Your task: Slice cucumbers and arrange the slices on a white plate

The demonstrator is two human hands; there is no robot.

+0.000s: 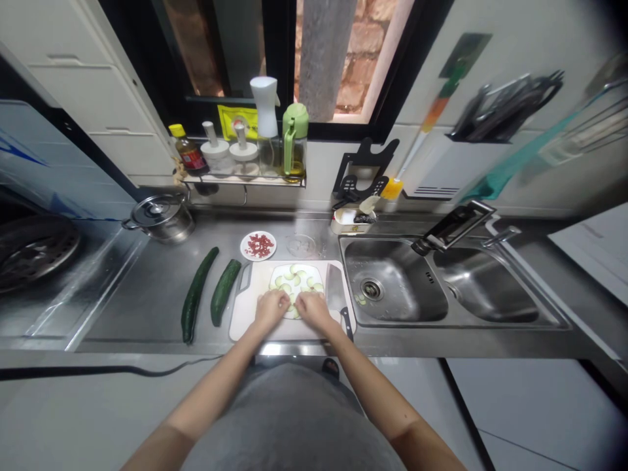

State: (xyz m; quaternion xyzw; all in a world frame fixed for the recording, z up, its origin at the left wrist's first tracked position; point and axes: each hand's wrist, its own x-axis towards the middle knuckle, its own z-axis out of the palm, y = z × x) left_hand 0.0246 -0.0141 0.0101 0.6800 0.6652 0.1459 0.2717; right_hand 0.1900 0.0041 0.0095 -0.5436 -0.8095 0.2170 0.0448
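Observation:
My left hand and my right hand meet low over a white, rounded-square plate. Fingers on both are curled into a pinch, and what they hold, if anything, is too small to make out. Pale green curved slices, which look like cucumber, are spread on the plate. Under it lies a white cutting board with a grey handle. A kitchen knife rests along the board's right side, black handle toward me. Left of the board are a long cucumber and a shorter cut one.
A small plate of chopped red pieces sits behind the board. To the right is a double sink with a faucet. A lidded pot stands at back left, below a bottle shelf.

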